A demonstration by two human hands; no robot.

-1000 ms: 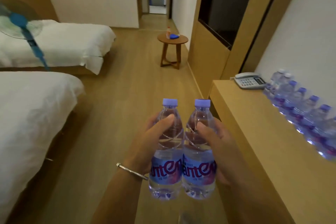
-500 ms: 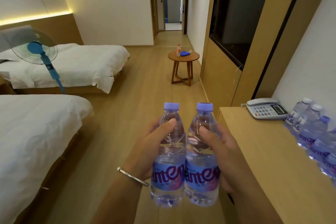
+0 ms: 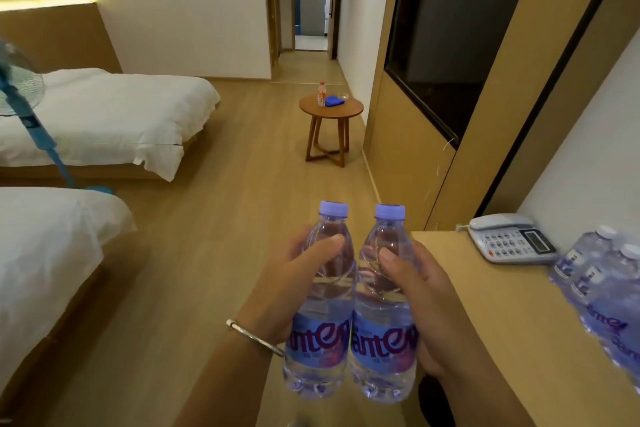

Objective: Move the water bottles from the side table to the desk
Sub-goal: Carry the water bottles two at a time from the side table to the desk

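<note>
Between our two hands: we hold a pair of water bottles upright and side by side over the wooden floor, their labelled bodies touching.
Left hand (image 3: 294,284): we grip the left bottle (image 3: 320,302) round its clear upper half, thumb curled across the front, fingers wrapped behind it and mostly hidden.
Right hand (image 3: 420,302): we grip the right bottle (image 3: 382,305) the same way, thumb pressed on the front of the shoulder, fingers curled round the far side.
Bottles in hand: both carry pale purple caps and blue-purple labels; we hold them just left of the desk edge, not on the desk.
Bracelet (image 3: 254,338): we see a thin silver band on our left wrist.
Desk (image 3: 512,322): a light wooden top runs along the wall on our right.
Bottles on desk (image 3: 604,291): we count several more of the same kind standing in a row against the wall at the right edge; the nearest are blurred, so we cannot tell the exact number.
Telephone (image 3: 509,238): a white set with a keypad and small screen sits on the far end of the desk, just beside that row.
Side table (image 3: 331,107): a small round wooden table stands well apart down the room, near the hallway.
On the side table: we see an orange-capped bottle (image 3: 321,94) and a blue cloth (image 3: 334,100) just beside it.
Beds (image 3: 114,114): two with white covers lie to our left.
Fan (image 3: 20,90): a blue standing fan is at the left edge, between the beds.
</note>
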